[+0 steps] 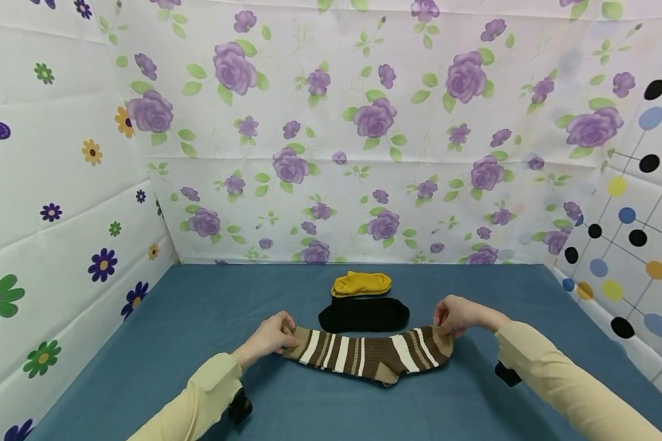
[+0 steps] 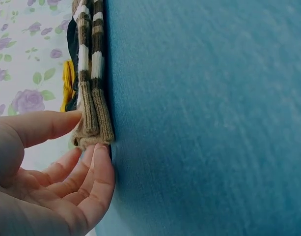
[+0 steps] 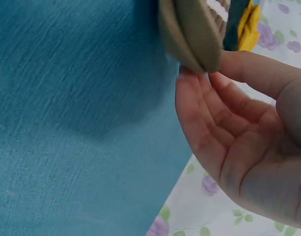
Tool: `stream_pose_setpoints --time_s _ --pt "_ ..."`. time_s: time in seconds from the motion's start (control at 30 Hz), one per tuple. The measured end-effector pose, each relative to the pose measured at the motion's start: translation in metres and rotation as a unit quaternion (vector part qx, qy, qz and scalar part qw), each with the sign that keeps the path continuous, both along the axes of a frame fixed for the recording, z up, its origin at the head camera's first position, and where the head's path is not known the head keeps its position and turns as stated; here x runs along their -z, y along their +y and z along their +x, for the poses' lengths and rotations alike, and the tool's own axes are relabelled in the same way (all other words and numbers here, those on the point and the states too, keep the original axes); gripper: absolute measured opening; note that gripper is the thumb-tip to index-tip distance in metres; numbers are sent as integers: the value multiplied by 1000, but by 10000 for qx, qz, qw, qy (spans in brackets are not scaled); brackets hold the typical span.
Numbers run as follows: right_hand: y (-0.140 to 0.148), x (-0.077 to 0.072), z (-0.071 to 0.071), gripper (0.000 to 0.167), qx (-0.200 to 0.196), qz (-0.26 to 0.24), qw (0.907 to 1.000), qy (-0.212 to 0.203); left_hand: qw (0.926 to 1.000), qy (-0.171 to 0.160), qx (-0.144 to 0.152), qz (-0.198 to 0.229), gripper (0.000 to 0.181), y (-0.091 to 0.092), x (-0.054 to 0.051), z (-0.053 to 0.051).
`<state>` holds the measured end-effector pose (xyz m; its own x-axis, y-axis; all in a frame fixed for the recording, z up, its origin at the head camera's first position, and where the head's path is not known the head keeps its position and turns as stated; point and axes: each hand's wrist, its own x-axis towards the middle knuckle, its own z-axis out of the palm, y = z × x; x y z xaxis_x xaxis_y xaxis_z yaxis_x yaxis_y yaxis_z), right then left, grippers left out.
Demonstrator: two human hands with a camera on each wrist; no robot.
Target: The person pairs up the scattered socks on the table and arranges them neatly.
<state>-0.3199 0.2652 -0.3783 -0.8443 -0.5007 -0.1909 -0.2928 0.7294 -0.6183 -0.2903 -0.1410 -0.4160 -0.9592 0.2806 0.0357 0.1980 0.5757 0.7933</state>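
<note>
A pair of brown, tan and white striped socks (image 1: 358, 354), laid one on the other, stretches sideways between my two hands. My left hand (image 1: 273, 335) pinches the tan cuff end; in the left wrist view the ribbed cuffs (image 2: 96, 115) show as two layers between thumb and fingers. With thumb and fingertips, my right hand (image 1: 463, 315) grips the tan toe end, where the right wrist view shows two toes (image 3: 192, 37) together. The socks' middle sags, its tan heel lowest, close to the table. Just behind lie black socks (image 1: 364, 315).
Yellow socks (image 1: 361, 283) lie behind the black ones, farther back on the blue cloth-covered table (image 1: 232, 288). A flowered curtain (image 1: 331, 202) closes off the back, with patterned sheets at the left (image 1: 72, 184) and right (image 1: 634, 257). A dark wrist device hangs under each sleeve.
</note>
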Motion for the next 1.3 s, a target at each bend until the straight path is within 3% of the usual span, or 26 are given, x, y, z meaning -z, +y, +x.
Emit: stream_pose_setpoints --time_s 0.13,0.23,0.3,0.4,0.5,0.63,0.83,1.3 --pt "-3 -2 7 10 -254 19 9951 955 9967 676 102 -444 18 3 -3 1" --pt "-9 -1 14 11 -638 -39 9859 1549 9873 1321 486 -740 15 10 -7 2" --pt "-14 2 19 10 -989 -87 9818 1617 9779 1627 906 -954 15 16 -10 3" --pt "-21 7 25 12 -1451 -98 9787 1446 9615 1807 1565 -1354 16 25 -13 5" --pt "-25 11 28 17 -1625 20 9792 1214 9426 1846 2074 -1857 20 32 -12 5" --pt "-25 15 30 24 -1661 370 9805 979 9256 1765 2494 -2236 24 37 -8 4" --pt "-26 18 35 32 -1679 775 9790 858 9179 1676 2677 -2401 24 36 -4 1" --pt "-28 20 33 28 -1616 864 9773 1058 9215 1744 2669 -2219 22 34 0 3"
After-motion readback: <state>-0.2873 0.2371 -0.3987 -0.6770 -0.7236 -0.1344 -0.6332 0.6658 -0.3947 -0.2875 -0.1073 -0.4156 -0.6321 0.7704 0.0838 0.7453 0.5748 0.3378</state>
